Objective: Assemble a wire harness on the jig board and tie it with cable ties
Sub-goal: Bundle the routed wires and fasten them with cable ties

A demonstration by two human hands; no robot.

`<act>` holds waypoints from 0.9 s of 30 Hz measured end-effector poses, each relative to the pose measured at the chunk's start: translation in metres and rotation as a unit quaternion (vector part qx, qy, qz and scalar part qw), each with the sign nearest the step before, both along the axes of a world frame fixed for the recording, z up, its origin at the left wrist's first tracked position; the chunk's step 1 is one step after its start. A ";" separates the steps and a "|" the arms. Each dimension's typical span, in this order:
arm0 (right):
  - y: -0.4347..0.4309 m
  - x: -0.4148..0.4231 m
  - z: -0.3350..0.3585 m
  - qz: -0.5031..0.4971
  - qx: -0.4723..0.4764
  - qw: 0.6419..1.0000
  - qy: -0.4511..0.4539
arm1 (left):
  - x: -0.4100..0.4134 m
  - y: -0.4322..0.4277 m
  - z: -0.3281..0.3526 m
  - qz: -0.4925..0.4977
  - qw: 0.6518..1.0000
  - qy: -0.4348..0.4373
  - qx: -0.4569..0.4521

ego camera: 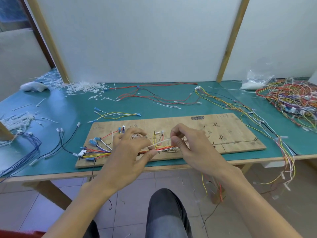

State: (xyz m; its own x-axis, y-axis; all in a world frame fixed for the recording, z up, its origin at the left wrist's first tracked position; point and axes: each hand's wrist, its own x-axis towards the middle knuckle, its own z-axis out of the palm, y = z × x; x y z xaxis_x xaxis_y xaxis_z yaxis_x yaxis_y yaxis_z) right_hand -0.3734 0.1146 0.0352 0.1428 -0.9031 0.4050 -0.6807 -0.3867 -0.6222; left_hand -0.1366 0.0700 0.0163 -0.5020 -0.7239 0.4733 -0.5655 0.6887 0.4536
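Observation:
A wooden jig board [231, 134] lies on the green table mat. A bundle of coloured wires [99, 152] runs along its near edge, with white and blue connectors fanned out at its left end. My left hand [130, 152] pinches the bundle between thumb and forefinger near the board's middle. My right hand [190, 143] pinches the tail of a white cable tie [161, 141] that slants up from the bundle. The tie's loop is hidden by my fingers.
Loose harnesses [154, 97] lie behind the board. A big tangle of coloured wires [291, 98] fills the right side, and some hang over the table edge. Cut tie ends [80, 87] pile at the back left, and spare ties [18, 121] lie at the left.

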 end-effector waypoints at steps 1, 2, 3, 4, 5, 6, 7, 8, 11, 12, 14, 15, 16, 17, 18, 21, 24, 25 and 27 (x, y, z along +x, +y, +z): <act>0.001 0.000 0.000 0.001 0.001 1.000 0.005 | 0.000 0.000 -0.002 0.002 1.000 0.002 0.002; 0.001 0.000 0.000 -0.001 0.006 1.000 0.018 | 0.000 0.001 -0.003 0.006 1.000 0.003 0.005; 0.000 -0.002 0.000 -0.005 0.014 0.999 0.038 | 0.000 0.001 -0.003 0.009 1.000 0.006 0.006; 0.000 -0.003 -0.001 -0.012 0.023 0.998 0.056 | 0.000 0.001 -0.003 0.009 1.000 0.008 0.005; 0.000 -0.004 -0.002 -0.018 0.028 0.997 0.067 | 0.000 0.001 -0.003 0.006 1.000 0.007 -0.001; 0.000 -0.005 -0.003 -0.020 0.031 0.997 0.065 | 0.000 0.001 -0.004 0.004 1.000 0.002 -0.008; 0.001 -0.006 -0.003 -0.018 0.030 0.998 0.052 | -0.001 0.001 -0.004 0.002 1.000 -0.005 -0.012; 0.001 -0.006 -0.003 -0.015 0.027 0.999 0.030 | -0.002 0.001 -0.005 0.003 1.000 -0.011 -0.014; 0.002 -0.002 -0.005 -0.006 0.032 0.997 -0.069 | -0.006 0.004 -0.007 0.009 1.000 -0.007 -0.007; 0.002 0.001 -0.007 -0.005 0.041 0.993 -0.113 | -0.008 0.005 -0.008 0.009 1.000 0.001 -0.003; 0.001 0.008 -0.011 0.003 0.063 0.972 -0.226 | -0.011 0.009 -0.010 0.009 1.000 0.016 0.003; 0.001 0.013 -0.013 0.012 0.071 0.956 -0.286 | -0.013 0.010 -0.012 0.012 1.000 0.021 0.007; 0.001 0.018 -0.015 0.017 0.078 0.938 -0.338 | -0.014 0.011 -0.013 0.016 0.999 0.027 0.013; 0.001 0.023 -0.017 0.017 0.084 0.920 -0.382 | -0.015 0.012 -0.014 0.021 0.999 0.034 0.020; 0.001 0.027 -0.019 0.012 0.091 0.904 -0.418 | -0.016 0.013 -0.015 0.026 0.998 0.043 0.028; 0.000 0.038 -0.027 -0.002 0.109 0.859 -0.501 | -0.017 0.013 -0.017 0.039 0.996 0.067 0.049; -0.003 0.046 -0.034 0.006 0.112 0.827 -0.551 | -0.016 0.011 -0.020 0.049 0.994 0.082 0.054; -0.005 0.048 -0.036 0.002 0.110 0.833 -0.542 | -0.015 0.010 -0.020 0.053 0.993 0.089 0.055; -0.008 0.051 -0.041 -0.013 0.110 0.855 -0.507 | -0.016 0.009 -0.021 0.056 0.992 0.096 0.054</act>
